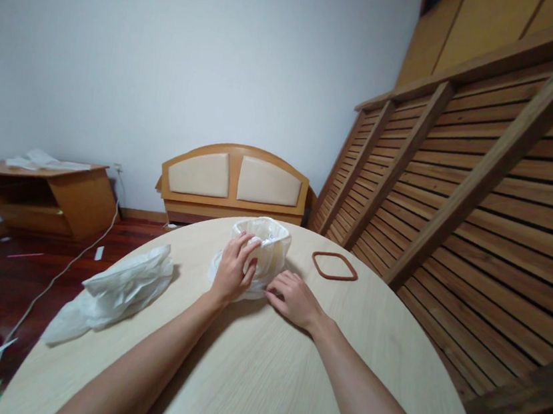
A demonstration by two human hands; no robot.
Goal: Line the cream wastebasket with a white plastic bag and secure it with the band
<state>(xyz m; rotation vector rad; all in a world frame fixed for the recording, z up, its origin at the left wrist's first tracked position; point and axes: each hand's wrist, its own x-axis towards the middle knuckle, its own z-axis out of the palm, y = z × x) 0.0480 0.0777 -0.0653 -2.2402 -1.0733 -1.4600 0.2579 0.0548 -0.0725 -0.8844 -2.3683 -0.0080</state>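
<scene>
A small bin (275, 255) with a thin whitish plastic bag (257, 278) over its rim and sides stands near the far edge of the round table. My left hand (236, 268) is on its near left side, fingers bent over the bag by the rim and thumb lower down. Low at the right front of the bin, my right hand (295, 299) rests on the tabletop, its fingers curled together at the bag's lower edge. To the right lies a brown, rounded four-sided ring (338, 278), untouched. The bin's base is hidden by the bag and hands.
A crumpled white plastic bag (130, 290) lies on the left of the pale round table (244, 391). Beyond are a wooden headboard (235, 175), a low cabinet (80, 203) and a cable (61, 271) on the floor. Slatted wooden panels (462, 176) lean at the right.
</scene>
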